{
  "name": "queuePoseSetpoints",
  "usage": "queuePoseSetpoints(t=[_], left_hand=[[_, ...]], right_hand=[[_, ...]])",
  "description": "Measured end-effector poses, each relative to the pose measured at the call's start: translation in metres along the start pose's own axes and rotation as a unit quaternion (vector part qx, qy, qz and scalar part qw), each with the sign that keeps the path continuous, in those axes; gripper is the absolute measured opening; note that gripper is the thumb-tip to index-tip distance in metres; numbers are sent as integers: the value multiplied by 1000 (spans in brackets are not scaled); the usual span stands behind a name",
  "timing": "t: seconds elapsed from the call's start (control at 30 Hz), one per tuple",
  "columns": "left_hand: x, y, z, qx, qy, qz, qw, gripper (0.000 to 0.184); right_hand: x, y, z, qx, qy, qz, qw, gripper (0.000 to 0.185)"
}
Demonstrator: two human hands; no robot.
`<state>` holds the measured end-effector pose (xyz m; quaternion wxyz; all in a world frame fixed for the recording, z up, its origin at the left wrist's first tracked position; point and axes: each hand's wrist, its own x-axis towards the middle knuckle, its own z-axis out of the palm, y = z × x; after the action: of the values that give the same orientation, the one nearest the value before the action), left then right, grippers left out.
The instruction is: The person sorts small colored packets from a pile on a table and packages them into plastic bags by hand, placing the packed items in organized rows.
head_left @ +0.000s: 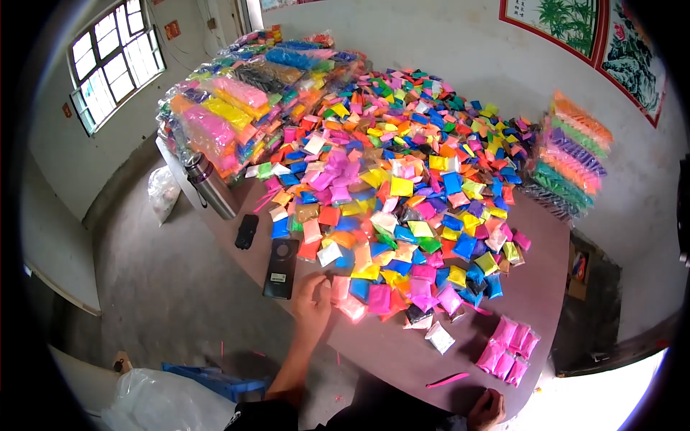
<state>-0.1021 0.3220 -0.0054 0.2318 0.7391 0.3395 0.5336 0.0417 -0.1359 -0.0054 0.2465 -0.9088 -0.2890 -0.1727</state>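
My left hand (312,300) rests at the near left edge of the pile of small coloured packets (402,187), its fingertips close to a salmon-pink packet (340,289); whether it pinches anything is too small to tell. Down at the table's near right edge lies my right hand (487,409), its fingers curled, with nothing visible in them. Above it sits a bundle of bright pink packets (507,350). A thin pink strip (448,380) lies on the brown table (402,359) left of that bundle. A white packet (440,337) lies apart near the pile's front.
Left of the pile stand a steel flask (210,187), a black object (246,231) and a dark phone (280,269). Large bags of packets (215,122) fill the back left; stacked strips of packets (571,154) stand at the right. A blue crate (208,381) is on the floor.
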Motion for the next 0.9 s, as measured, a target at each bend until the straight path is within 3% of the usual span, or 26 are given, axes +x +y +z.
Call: queuePoseSetpoints(t=[0.23,0.3,0.37,0.43,0.47,0.5,0.57,0.9], left_hand=[[-4,-17,0,-69,5,-163,984,19],[-6,-26,-1,-14,-15,-202,979,18],[-6,-35,3,-61,-15,-163,985,17],[-7,-29,3,-62,-32,-210,975,20],[-14,-62,3,-111,-42,-197,973,26],[-13,-76,-1,-62,-62,-148,985,30],[-8,-72,-3,-14,-66,-139,988,32],[-4,-86,-7,-5,-80,-74,994,31]], right_hand=[[9,-5,8,37,64,3,997,4],[7,0,12,66,42,44,996,2],[9,1,13,86,8,83,993,5],[9,2,13,47,43,81,995,3],[7,9,16,55,65,51,995,5],[8,7,14,50,74,55,995,6],[9,7,12,40,81,67,994,7],[2,12,6,86,61,58,993,14]])
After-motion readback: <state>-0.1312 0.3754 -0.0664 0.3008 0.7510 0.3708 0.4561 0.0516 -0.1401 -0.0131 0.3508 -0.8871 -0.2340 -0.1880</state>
